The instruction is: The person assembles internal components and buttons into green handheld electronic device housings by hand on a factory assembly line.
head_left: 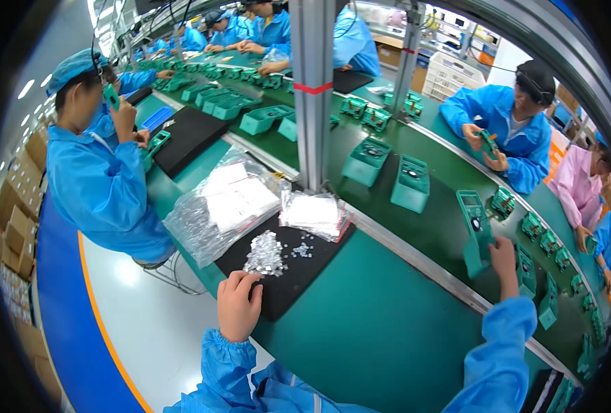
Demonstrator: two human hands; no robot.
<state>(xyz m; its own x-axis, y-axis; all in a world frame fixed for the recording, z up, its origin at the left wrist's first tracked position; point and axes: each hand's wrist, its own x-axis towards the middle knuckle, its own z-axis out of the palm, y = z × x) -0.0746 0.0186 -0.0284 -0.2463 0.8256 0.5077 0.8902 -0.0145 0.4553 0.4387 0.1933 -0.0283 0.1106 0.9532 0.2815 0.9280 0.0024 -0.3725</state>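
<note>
In the head view, your right hand [504,259] has its fingers closed on the near end of the green case [481,251], at 3 o'clock on the belt [433,234]. Hold it level so the loose-looking part inside stays put, and clear of the metal rail [415,253]. Your left hand [239,308] bends its fingers at 7 o'clock of the small silvery pieces [265,256]; whether they pinch one, you cannot tell. Touch lightly, lest the heap scatter over the worktop [367,310].
</note>
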